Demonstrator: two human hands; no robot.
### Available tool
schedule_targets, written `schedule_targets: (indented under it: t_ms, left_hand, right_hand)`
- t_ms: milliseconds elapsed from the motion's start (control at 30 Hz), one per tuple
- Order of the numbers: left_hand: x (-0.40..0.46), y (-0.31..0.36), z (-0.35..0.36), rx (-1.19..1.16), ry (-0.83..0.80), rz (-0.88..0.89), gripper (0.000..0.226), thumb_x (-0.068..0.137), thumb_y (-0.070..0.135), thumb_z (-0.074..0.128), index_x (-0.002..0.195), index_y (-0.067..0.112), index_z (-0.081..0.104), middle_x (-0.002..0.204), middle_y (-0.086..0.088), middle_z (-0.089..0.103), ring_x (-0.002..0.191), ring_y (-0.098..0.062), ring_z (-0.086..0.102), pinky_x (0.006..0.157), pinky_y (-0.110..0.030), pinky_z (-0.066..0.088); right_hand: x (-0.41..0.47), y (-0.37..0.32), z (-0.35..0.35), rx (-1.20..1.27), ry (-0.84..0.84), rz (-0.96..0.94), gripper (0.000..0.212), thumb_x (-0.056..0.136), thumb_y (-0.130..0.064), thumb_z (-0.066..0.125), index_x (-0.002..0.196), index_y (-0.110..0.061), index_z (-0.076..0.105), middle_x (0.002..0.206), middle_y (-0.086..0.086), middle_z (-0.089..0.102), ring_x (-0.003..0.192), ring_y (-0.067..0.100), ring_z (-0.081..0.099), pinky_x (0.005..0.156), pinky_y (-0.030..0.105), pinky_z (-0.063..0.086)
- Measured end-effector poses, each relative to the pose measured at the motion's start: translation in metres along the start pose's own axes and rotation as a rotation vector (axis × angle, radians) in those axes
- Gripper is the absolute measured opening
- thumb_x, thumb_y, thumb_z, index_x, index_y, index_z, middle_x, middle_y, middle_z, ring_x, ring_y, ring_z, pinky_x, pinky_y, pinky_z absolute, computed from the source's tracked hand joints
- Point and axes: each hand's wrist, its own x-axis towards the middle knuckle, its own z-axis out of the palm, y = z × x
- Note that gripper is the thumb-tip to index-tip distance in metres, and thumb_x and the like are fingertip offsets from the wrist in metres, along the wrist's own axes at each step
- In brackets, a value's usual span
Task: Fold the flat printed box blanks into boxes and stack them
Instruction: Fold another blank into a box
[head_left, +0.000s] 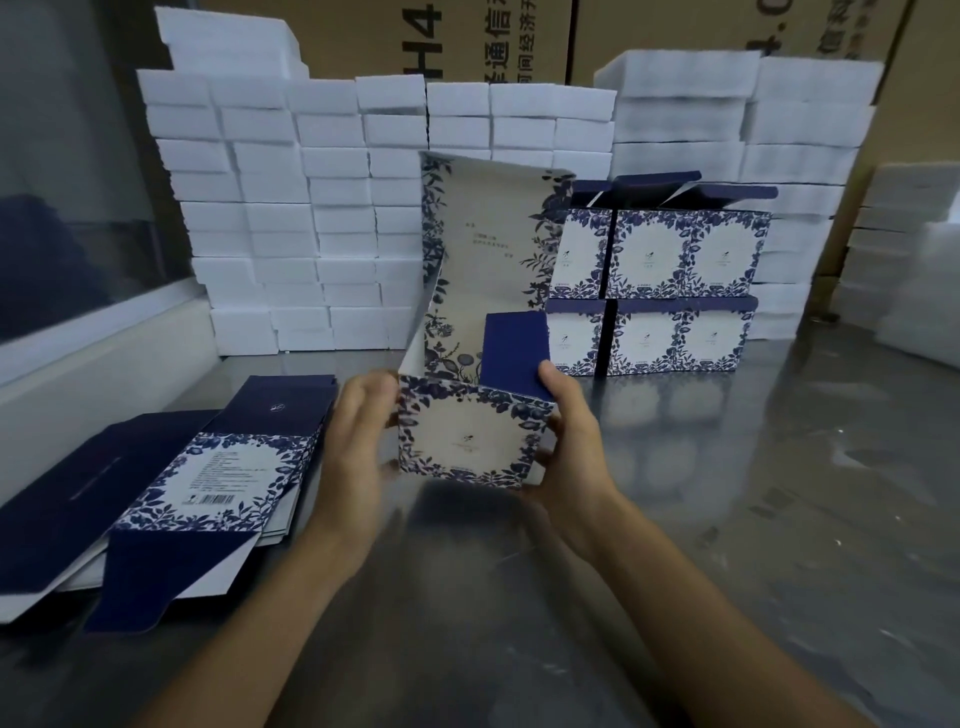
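A half-formed box (462, 441), white with a blue floral border, is held upright above the steel table between both hands. Its long lid panel stands open behind it, and a dark blue flap stands up at its right side. My left hand (358, 431) holds the box's left side, fingers curled round the edge. My right hand (566, 436) grips the right side, thumb on the blue flap. A pile of flat printed blanks (208, 478) lies at the left. Several finished boxes (660, 280) stand stacked in two rows behind, at the right.
Tall stacks of white foam blocks (291, 218) line the back of the steel table (727, 519). More foam (909, 270) sits at the far right. Brown cartons stand behind them. A low white ledge runs along the left.
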Motion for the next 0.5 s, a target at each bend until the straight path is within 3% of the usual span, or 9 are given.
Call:
schedule_targets:
  t_ms: [67, 133, 233, 300, 367, 433, 500]
  left_hand:
    - [0.003, -0.002, -0.003, -0.085, 0.035, -0.128, 0.057, 0.077, 0.071, 0.048, 0.113, 0.029, 0.062, 0.099, 0.014, 0.071, 0.096, -0.004, 0.066, 0.086, -0.053, 0.053]
    - [0.005, -0.005, -0.007, -0.118, 0.019, -0.224, 0.074, 0.068, 0.078, 0.056, 0.122, 0.028, 0.060, 0.105, 0.009, 0.072, 0.099, -0.010, 0.069, 0.080, -0.048, 0.056]
    - [0.008, -0.006, -0.011, -0.165, 0.006, -0.319, 0.070, 0.058, 0.070, 0.072, 0.117, 0.032, 0.063, 0.115, 0.001, 0.070, 0.101, -0.017, 0.069, 0.078, -0.054, 0.058]
    - [0.010, -0.008, -0.011, -0.166, 0.030, -0.303, 0.046, 0.062, 0.053, 0.077, 0.101, 0.032, 0.064, 0.110, -0.001, 0.068, 0.098, -0.018, 0.069, 0.073, -0.052, 0.059]
    - [0.012, -0.009, -0.012, -0.055, 0.058, -0.232, 0.023, 0.066, 0.041, 0.076, 0.079, 0.028, 0.062, 0.096, -0.003, 0.066, 0.091, -0.022, 0.066, 0.075, -0.052, 0.058]
    - [0.013, -0.011, -0.013, 0.089, 0.073, -0.145, 0.032, 0.079, 0.035, 0.074, 0.066, 0.016, 0.052, 0.075, -0.008, 0.049, 0.076, -0.021, 0.054, 0.079, -0.054, 0.057]
    - [0.012, -0.011, -0.011, 0.171, 0.088, -0.059, 0.043, 0.095, 0.029, 0.063, 0.070, -0.002, 0.047, 0.067, -0.009, 0.035, 0.062, -0.022, 0.047, 0.070, -0.048, 0.061]
  right_hand:
    - [0.001, 0.000, -0.001, 0.002, -0.022, -0.013, 0.070, 0.074, -0.063, 0.068, 0.130, -0.021, 0.060, 0.120, 0.006, 0.072, 0.112, 0.028, 0.068, 0.095, 0.051, 0.056]
    - [0.000, 0.001, 0.000, -0.017, -0.056, -0.042, 0.072, 0.070, -0.064, 0.067, 0.128, -0.021, 0.061, 0.118, 0.006, 0.073, 0.103, 0.022, 0.072, 0.085, 0.046, 0.060]
    - [-0.001, 0.003, 0.001, -0.135, -0.064, -0.117, 0.075, 0.058, -0.072, 0.066, 0.117, -0.026, 0.062, 0.109, -0.002, 0.076, 0.098, 0.015, 0.073, 0.096, 0.049, 0.055]
    - [-0.002, 0.004, 0.000, -0.175, -0.080, -0.174, 0.071, 0.059, -0.072, 0.065, 0.113, -0.026, 0.061, 0.105, -0.007, 0.076, 0.098, 0.012, 0.071, 0.096, 0.047, 0.055]
    - [-0.003, 0.002, -0.002, -0.179, -0.080, -0.235, 0.066, 0.063, -0.066, 0.069, 0.112, -0.023, 0.059, 0.099, -0.014, 0.074, 0.090, 0.002, 0.071, 0.084, 0.032, 0.058]
    - [-0.001, 0.000, -0.005, -0.195, -0.053, -0.294, 0.061, 0.067, -0.059, 0.070, 0.113, -0.021, 0.058, 0.110, -0.007, 0.071, 0.094, 0.003, 0.069, 0.083, 0.029, 0.057]
    - [-0.001, -0.004, -0.007, -0.213, -0.035, -0.355, 0.056, 0.072, -0.054, 0.069, 0.113, -0.018, 0.057, 0.117, 0.003, 0.067, 0.099, 0.010, 0.069, 0.083, 0.029, 0.055]
